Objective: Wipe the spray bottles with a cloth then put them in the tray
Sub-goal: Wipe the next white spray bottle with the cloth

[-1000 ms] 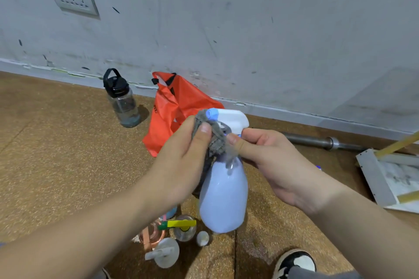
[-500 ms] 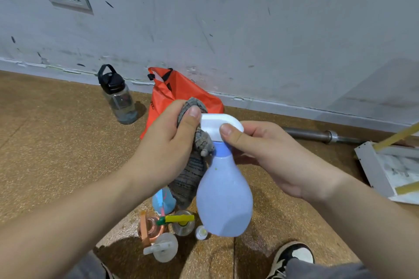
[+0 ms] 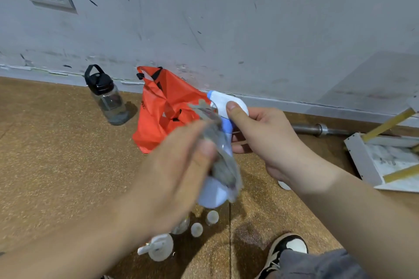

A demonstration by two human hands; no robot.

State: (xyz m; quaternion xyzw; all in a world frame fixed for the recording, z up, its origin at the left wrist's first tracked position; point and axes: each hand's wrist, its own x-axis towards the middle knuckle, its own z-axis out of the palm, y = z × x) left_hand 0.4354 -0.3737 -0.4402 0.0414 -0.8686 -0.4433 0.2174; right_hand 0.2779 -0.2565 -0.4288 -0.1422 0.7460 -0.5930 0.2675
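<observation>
The right hand grips the spray bottle by its white head, thumb pressed on top and fingers curled round the far side, and holds it upright in the air above the floor. The left hand is blurred; it holds a grey cloth against the bottle's neck and body, thumb over the cloth, though how the other fingers lie cannot be told. The tray, white, lies on the floor well to the right, with yellow sticks across it. Behind the bottle an orange bag slumps by the wall, with a black-capped flask just to its left and a metal bar along the wall to its right. Under the hands small clear bottles stand on the floor, near a shoe.
</observation>
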